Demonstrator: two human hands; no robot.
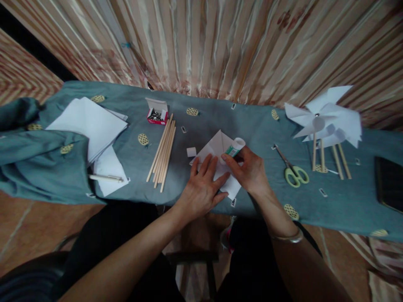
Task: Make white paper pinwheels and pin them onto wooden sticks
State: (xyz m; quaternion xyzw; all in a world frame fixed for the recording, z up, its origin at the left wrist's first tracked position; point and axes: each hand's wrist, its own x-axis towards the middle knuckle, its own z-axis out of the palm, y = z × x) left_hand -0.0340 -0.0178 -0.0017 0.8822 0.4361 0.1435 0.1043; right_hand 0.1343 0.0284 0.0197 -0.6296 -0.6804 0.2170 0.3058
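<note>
A white paper square (215,144) with crease lines lies on the cloth in front of me. My left hand (204,184) rests on it, fingers spread and pressing it down. In my right hand (252,170) is a glue stick (234,147) with a white and green barrel, tilted over the paper's right part; its lower tip is hidden behind my fingers. A small white cap (191,152) stands just left of the paper.
Left are wooden sticks (162,153), a red box of metal pins (157,115), stacked paper (91,126) and a pen (105,178). Right are green-handled scissors (292,172), paper pinwheels (327,117) on sticks and a dark phone-like object (389,180). A curtain (201,46) hangs behind.
</note>
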